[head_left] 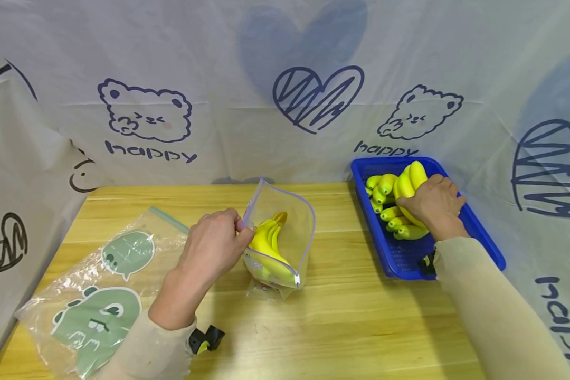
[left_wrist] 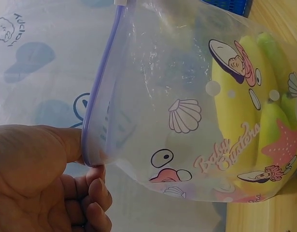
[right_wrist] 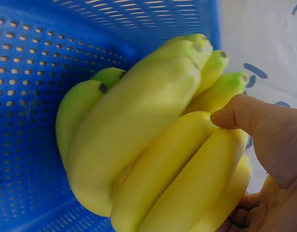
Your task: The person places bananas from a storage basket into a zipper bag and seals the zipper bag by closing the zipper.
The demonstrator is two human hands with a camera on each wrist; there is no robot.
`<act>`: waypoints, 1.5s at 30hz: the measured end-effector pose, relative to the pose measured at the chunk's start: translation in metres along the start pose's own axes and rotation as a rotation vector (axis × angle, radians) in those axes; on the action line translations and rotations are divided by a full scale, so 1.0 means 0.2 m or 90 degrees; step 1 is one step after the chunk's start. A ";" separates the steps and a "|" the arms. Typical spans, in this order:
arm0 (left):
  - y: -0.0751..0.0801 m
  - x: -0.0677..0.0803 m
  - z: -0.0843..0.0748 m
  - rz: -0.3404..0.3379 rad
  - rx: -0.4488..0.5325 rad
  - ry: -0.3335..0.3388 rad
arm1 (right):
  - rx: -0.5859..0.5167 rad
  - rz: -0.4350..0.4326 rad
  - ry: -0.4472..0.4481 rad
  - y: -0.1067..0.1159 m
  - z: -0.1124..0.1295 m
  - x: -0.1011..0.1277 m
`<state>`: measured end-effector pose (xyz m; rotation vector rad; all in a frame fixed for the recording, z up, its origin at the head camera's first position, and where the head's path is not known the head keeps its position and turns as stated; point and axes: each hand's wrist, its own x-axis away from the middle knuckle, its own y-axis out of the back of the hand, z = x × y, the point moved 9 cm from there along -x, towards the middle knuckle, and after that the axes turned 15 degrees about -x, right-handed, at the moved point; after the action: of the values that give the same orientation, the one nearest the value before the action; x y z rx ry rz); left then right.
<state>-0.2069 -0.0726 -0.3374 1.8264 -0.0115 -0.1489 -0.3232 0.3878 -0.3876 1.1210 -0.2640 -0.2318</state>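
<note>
My left hand [head_left: 216, 243] pinches the purple zip rim of a clear printed bag [head_left: 285, 232] and holds its mouth open on the wooden table. Inside the bag lies a bunch of yellow bananas [head_left: 268, 248]. The left wrist view shows thumb and fingers [left_wrist: 66, 145] clamped on the bag's rim [left_wrist: 97, 121], with the bananas [left_wrist: 245, 125] behind the printed plastic. My right hand [head_left: 434, 203] grips a bunch of bananas [head_left: 410, 182] in the blue basket [head_left: 404, 258]. In the right wrist view the thumb [right_wrist: 240, 113] lies over that bunch [right_wrist: 153, 150].
More small bananas [head_left: 382, 200] lie in the basket at the table's right rear. A flat clear bag with green dinosaur prints [head_left: 100, 295] lies at the left front. A printed cloth backdrop [head_left: 285, 89] closes off the rear and sides.
</note>
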 end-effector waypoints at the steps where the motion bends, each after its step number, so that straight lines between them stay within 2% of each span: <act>1: 0.00 0.00 0.00 0.000 0.001 0.001 | 0.000 -0.001 0.002 0.01 0.00 0.01; 6: 0.01 -0.01 0.00 0.002 0.005 0.004 | 0.002 -0.012 0.025 0.07 0.05 0.05; 10: 0.01 -0.01 0.00 0.001 0.006 0.005 | 0.007 -0.032 0.063 0.13 0.12 0.12; 23: 0.02 0.00 -0.01 -0.003 0.032 0.006 | -0.031 -0.018 0.170 0.25 0.58 0.46; 30: 0.01 0.00 -0.02 -0.007 0.035 0.004 | -0.058 0.030 0.196 0.27 0.76 0.62; 37: 0.01 0.00 -0.05 -0.016 0.045 0.001 | -0.069 0.083 0.251 0.28 0.93 0.77; 41: 0.01 0.00 -0.08 -0.020 0.049 -0.006 | -0.056 0.134 0.301 0.25 1.05 0.86; 45: 0.00 -0.01 -0.10 -0.018 0.055 -0.009 | -0.015 0.181 0.339 0.20 1.17 0.92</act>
<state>-0.2064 -0.0525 -0.3320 1.9127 -0.0017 -0.1831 -0.2234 0.1484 -0.2382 1.0678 0.0562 0.3148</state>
